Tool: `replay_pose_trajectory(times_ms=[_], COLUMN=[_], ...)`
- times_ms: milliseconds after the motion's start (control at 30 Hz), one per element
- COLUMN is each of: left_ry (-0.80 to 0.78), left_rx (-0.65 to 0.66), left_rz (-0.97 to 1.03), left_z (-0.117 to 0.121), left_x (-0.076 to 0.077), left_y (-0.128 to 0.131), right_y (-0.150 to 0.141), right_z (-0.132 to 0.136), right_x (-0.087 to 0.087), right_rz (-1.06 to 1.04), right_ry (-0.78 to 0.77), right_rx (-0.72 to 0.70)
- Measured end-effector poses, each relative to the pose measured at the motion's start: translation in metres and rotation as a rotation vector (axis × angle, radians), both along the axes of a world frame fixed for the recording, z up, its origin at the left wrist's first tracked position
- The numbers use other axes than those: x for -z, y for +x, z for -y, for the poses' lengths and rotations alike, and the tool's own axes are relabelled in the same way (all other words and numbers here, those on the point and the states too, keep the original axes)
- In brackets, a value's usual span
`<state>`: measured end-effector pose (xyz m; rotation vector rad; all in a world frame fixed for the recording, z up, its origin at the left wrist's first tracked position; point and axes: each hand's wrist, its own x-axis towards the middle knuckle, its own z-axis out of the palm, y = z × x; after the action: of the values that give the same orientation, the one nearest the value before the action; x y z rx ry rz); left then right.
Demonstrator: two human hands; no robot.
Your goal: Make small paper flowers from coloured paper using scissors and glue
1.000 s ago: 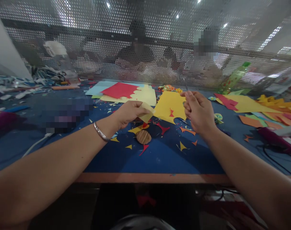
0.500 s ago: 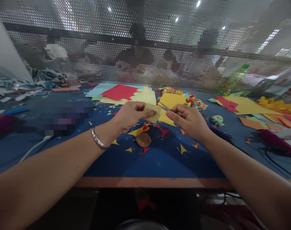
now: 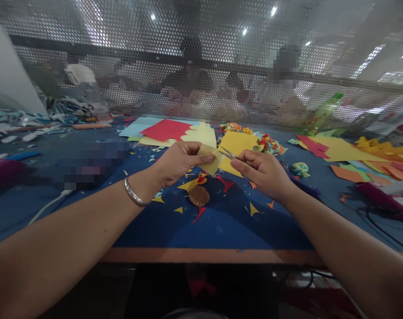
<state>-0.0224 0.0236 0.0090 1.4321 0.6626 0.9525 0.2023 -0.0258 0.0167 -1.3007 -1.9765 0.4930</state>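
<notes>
My left hand [image 3: 184, 161] pinches a small pale yellow piece of paper [image 3: 211, 160] between thumb and fingers, above the table. Facing it, my right hand [image 3: 259, 170] is closed around small scissors [image 3: 228, 154], whose blades point left and stand slightly apart near the paper's right edge. Below the hands lies a round brown disc [image 3: 199, 196], with yellow and red paper scraps around it. Just behind the scissors lies a bright yellow sheet [image 3: 238, 144]. The fingers of my right hand hide most of the scissors' handles.
Red [image 3: 166, 131], pale yellow and light blue sheets lie at the back, beside a heap of folded paper pieces [image 3: 268, 142]. More coloured paper [image 3: 350, 148] lies right. A green-capped bottle [image 3: 326, 113] and a white-lidded bottle [image 3: 90, 91] stand before a perforated screen [image 3: 138, 57]; people are behind it.
The scissor blades have opened a little wider near the paper's right edge. Both hands stay in nearly the same place, and the view has shifted slightly.
</notes>
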Motion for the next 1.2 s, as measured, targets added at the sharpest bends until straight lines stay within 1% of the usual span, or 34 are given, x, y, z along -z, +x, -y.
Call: replay_pose_trajectory(times_ms=[433, 633, 800, 933, 1067, 1200], left_ry=[0.007, 0.002, -0.072, -0.144, -0.176, -0.194], left_rx=[-0.002, -0.035, -0.048, -0.036, 0.013, 0.052], left_rz=[0.018, 0.006, 0.028, 0.041, 0.043, 0.051], left_z=[0.001, 0.001, 0.003, 0.009, 0.016, 0.021], left_x=[0.001, 0.000, 0.000, 0.003, 0.005, 0.003], left_y=[0.001, 0.001, 0.004, 0.010, 0.016, 0.019], right_y=[0.001, 0.001, 0.000, -0.002, -0.004, -0.005], right_z=[0.000, 0.000, 0.000, -0.002, -0.003, -0.002], right_x=[0.001, 0.002, 0.001, 0.001, 0.003, 0.005], right_rz=[0.042, 0.046, -0.005, -0.075, -0.135, -0.171], right_ry=[0.003, 0.014, 0.004, -0.010, -0.026, -0.040], right_rx=[-0.026, -0.028, 0.006, 0.035, -0.004, -0.035])
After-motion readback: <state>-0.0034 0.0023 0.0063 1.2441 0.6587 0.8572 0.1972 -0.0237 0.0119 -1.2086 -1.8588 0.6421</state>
